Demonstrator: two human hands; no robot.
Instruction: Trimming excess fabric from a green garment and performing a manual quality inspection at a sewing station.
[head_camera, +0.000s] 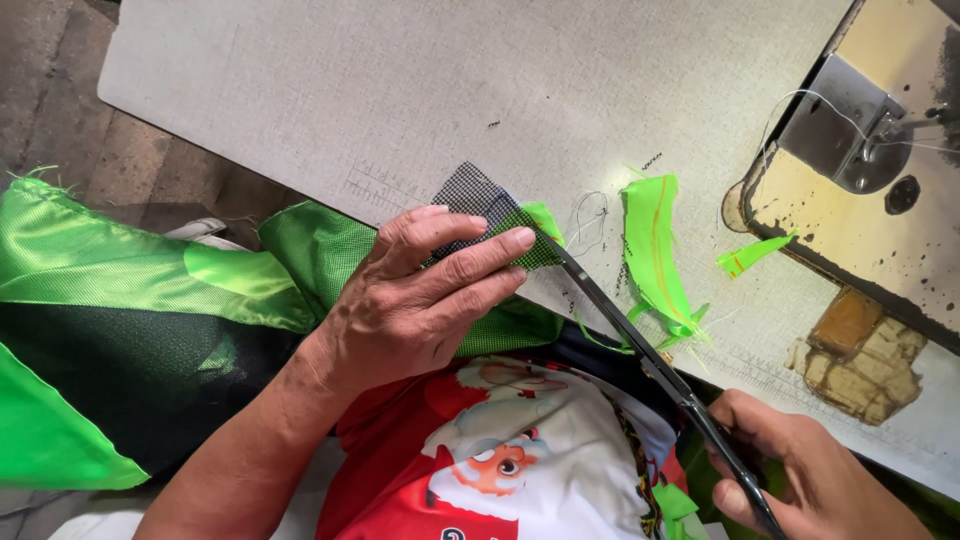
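Note:
My left hand pinches a piece of green mesh fabric with a dark mesh patch against the edge of the white worktable. Black scissors are gripped in my right hand at the lower right. Their long blades run up and left, and the tips meet the fabric right beside my left fingertips. More shiny green and black cloth hangs off the table over my lap on the left.
Bright green fabric trimmings and a smaller scrap lie on the table, with a loose thread loop. A cream sewing machine stands at the upper right. A red printed shirt fills the bottom.

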